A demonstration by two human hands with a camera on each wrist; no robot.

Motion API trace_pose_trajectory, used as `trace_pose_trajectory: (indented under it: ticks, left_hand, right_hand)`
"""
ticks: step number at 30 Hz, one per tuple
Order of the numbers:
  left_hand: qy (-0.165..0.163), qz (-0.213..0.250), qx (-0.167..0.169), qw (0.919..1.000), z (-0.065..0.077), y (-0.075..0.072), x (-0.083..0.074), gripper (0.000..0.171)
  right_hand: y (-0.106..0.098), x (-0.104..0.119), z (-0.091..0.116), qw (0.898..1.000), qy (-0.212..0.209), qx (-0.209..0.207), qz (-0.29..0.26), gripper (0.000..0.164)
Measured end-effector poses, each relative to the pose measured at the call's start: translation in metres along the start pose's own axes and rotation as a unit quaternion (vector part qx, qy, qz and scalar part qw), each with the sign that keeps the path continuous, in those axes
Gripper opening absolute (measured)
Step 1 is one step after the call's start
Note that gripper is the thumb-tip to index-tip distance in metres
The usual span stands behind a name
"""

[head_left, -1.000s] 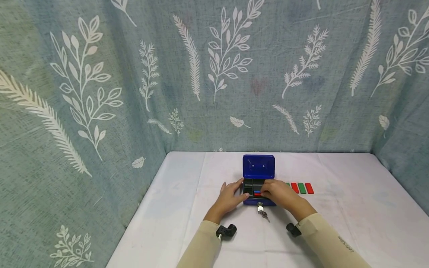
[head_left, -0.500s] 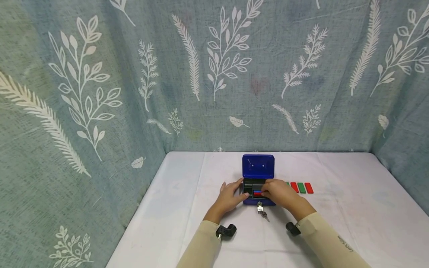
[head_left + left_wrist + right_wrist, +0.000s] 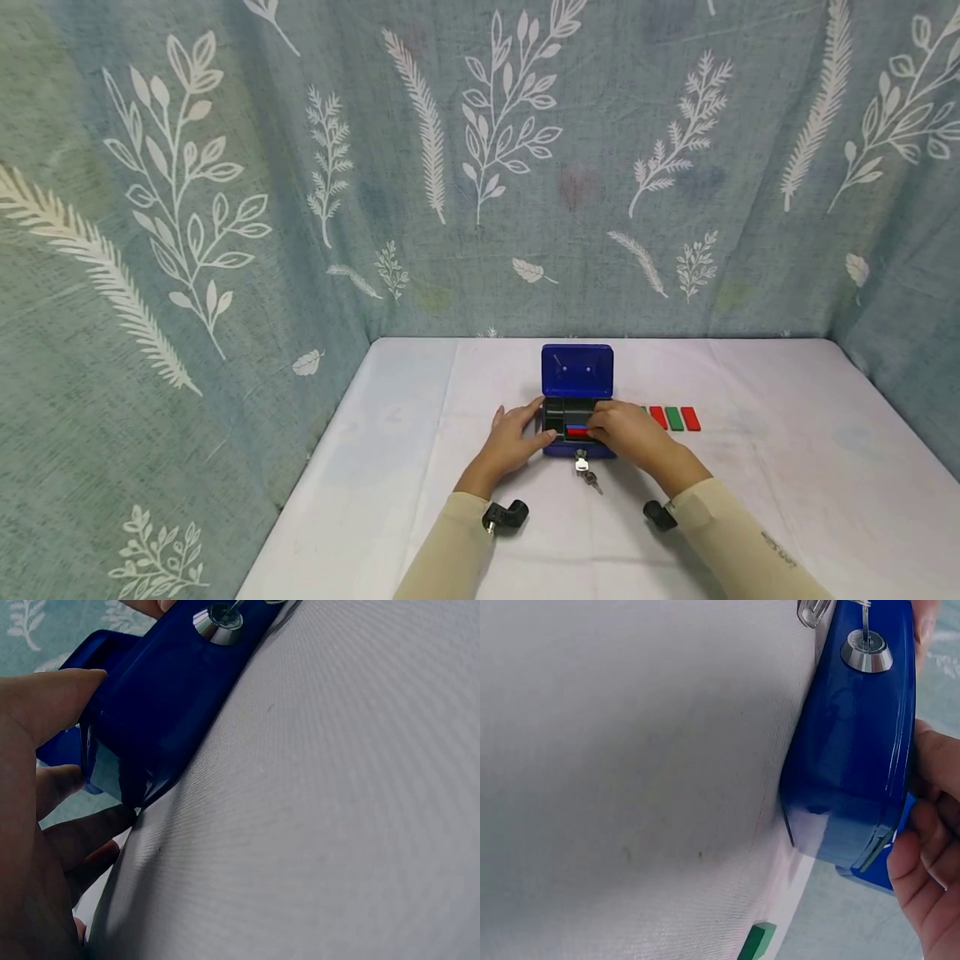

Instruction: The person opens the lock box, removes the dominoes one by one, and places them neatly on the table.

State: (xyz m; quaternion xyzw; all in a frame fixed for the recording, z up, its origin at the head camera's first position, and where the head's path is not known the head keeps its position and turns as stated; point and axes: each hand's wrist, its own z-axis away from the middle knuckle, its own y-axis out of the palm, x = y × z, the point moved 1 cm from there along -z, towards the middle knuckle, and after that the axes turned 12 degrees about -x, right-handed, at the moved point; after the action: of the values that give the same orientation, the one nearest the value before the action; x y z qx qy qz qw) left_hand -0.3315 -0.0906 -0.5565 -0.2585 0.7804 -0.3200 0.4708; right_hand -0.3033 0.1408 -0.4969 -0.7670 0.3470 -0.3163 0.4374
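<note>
A dark blue cash box [image 3: 581, 451] stands on the table with its lid [image 3: 577, 371] raised. Black compartments line its inside. In the front right compartment, a red block [image 3: 577, 432] lies alongside a blue block [image 3: 575, 427]. My right hand [image 3: 630, 433] reaches over the box's right side and pinches the red block's right end; its fingertips are partly hidden. My left hand [image 3: 508, 446] rests along the box's left end, thumb at the front edge [image 3: 86, 686], fingers touching the side. A key sits in the front lock [image 3: 867, 652].
More keys [image 3: 592, 481] hang from the lock in front of the box. Right of the box, several red and green blocks [image 3: 675, 418] lie in a row, one partly behind my right hand. A patterned curtain [image 3: 480, 250] surrounds the white-covered table [image 3: 420, 500].
My right hand shifts slightly at the red block inside the compartment. The left hand and the box stay in place; the head view drifts a little.
</note>
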Motion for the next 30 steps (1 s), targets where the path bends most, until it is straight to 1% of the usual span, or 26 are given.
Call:
trace_pose_trajectory:
  ticks: [6, 10, 15, 18, 20, 23, 27, 30]
  left_hand:
    - [-0.006, 0.012, 0.005, 0.9999, 0.002, -0.001, -0.003, 0.072]
    - [-0.008, 0.012, 0.004, 0.9999, 0.002, -0.002, -0.004, 0.071]
    - [-0.005, 0.01, 0.003, 0.9999, 0.0, -0.001, -0.002, 0.071]
    - [-0.004, 0.009, 0.001, 0.9999, 0.0, -0.001, -0.002, 0.071]
    - [-0.003, 0.009, 0.001, 1.0, 0.0, -0.002, -0.001, 0.071]
    - [-0.002, 0.007, 0.002, 1.0, 0.0, -0.001, -0.002, 0.072]
    - [0.001, -0.002, 0.002, 1.0, 0.0, 0.0, -0.001, 0.072]
    - [-0.002, -0.005, 0.0, 1.0, -0.001, 0.001, -0.001, 0.072]
  right_hand:
    - [0.0, 0.003, 0.0, 1.0, 0.01, 0.021, 0.012, 0.005]
    - [-0.002, 0.005, -0.002, 0.999, 0.014, 0.03, 0.013, 0.004]
    - [-0.002, 0.002, -0.007, 0.998, 0.034, 0.047, -0.009, 0.002]
    - [-0.003, 0.001, -0.011, 0.997, 0.043, 0.057, -0.03, 0.004]
    - [-0.005, 0.001, -0.012, 0.997, 0.041, 0.058, -0.039, 0.004]
    - [-0.006, 0.001, -0.012, 0.997, 0.033, 0.053, -0.039, 0.005]
    - [-0.006, 0.003, -0.012, 0.998, 0.02, 0.051, -0.02, 0.003]
    - [-0.006, 0.007, -0.013, 0.998, 0.015, 0.06, 0.0, 0.004]
